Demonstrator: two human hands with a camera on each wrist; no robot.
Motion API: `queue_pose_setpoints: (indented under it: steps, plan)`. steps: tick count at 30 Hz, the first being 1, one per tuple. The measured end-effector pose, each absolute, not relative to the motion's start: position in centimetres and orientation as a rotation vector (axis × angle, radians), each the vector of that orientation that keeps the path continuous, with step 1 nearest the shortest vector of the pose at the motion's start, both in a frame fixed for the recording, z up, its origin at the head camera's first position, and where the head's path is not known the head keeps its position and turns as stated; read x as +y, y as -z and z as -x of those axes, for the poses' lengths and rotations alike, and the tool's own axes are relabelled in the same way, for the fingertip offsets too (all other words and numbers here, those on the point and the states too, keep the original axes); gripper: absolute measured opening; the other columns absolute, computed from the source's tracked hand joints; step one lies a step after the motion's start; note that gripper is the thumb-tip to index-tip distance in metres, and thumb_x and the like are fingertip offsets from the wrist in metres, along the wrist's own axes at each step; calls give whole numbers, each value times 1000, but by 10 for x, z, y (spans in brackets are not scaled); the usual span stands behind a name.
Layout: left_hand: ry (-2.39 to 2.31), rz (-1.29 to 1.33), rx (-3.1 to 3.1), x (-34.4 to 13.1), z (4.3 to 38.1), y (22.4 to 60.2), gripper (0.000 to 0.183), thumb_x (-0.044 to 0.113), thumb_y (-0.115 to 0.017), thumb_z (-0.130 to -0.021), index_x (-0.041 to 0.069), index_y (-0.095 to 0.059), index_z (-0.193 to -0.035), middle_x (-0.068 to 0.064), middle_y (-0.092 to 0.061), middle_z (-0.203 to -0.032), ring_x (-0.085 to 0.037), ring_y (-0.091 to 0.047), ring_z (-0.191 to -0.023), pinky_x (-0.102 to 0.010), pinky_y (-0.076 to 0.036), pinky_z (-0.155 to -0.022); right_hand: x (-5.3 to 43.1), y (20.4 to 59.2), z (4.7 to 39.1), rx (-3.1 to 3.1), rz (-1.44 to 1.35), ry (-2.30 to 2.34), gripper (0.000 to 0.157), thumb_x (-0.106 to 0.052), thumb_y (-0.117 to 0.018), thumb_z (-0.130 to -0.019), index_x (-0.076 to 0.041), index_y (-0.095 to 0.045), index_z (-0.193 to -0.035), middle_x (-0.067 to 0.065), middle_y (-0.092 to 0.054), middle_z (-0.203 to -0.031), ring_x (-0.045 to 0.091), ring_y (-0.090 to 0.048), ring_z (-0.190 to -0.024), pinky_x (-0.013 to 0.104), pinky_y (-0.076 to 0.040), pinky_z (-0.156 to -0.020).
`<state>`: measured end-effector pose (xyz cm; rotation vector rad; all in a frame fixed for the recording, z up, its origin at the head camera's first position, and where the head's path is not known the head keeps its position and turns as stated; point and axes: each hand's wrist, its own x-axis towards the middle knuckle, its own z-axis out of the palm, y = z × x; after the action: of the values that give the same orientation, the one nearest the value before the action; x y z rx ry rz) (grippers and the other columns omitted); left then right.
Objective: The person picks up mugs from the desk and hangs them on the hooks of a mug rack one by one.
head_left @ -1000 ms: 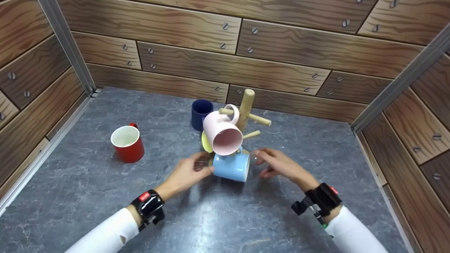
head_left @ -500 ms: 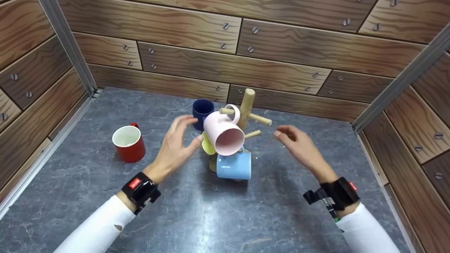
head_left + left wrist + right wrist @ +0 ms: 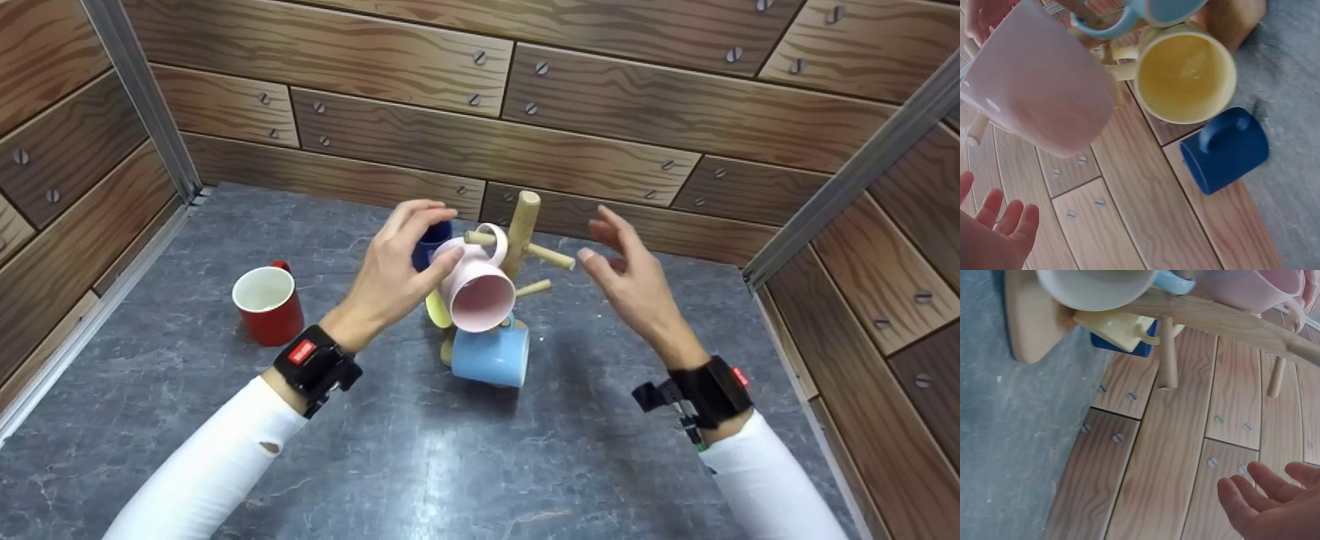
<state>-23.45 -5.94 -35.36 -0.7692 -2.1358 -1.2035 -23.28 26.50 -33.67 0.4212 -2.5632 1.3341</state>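
A wooden mug tree stands mid-table with a pink mug on an upper peg. Lower down hang a light blue mug and a yellow mug, mostly hidden in the head view. My left hand is raised beside the pink mug, thumb overlapping it in the head view; the left wrist view has a gap between fingers and mug. Right of the tree, my right hand is up with loosely bent fingers and nothing in it. Both hands are level with the upper pegs.
A red mug with a white inside stands upright at the left. Behind the tree is a dark blue mug, partly covered by my left hand in the head view. Wood-patterned walls enclose the grey table.
Both hands have moved from beside the light blue mug up and forward, level with the upper pegs. My left fingers have left that mug, which hangs on the tree.
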Motion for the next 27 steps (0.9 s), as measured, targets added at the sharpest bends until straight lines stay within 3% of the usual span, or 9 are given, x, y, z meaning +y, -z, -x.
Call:
queue_pose_setpoints:
  steps: [16, 21, 27]
  plan:
    - [1196, 900, -2047, -46, 246, 347, 17, 12, -79, -92, 3, -77, -107, -10, -70, -108, -23, -69, -102, -31, -57, -90, 219, 299, 249, -2337, -857, -1133, 44, -16, -58, -106, -15, -56, -150, -2, -57, -150, 16, -56, -132, 36, -49, -107]
    - [1212, 901, -2030, -45, 246, 346, 14, 6, -79, -91, 2, -78, -104, -8, -72, -102, -20, -70, -94, -29, -59, -84, 210, 296, 253, -2348, -929, -1113, 38, -15, -58, -106, -13, -62, -145, 1, -60, -146, 17, -56, -134, 36, -47, -110]
    - [1198, 892, -2023, -44, 246, 344, 13, 4, -80, -89, 1, -79, -102, -9, -74, -98, -20, -73, -90, -22, -58, -82, 206, 292, 252, -2373, -922, -1111, 34, -14, -63, -104, -12, -68, -138, 3, -67, -137, 15, -67, -118, 30, -53, -99]
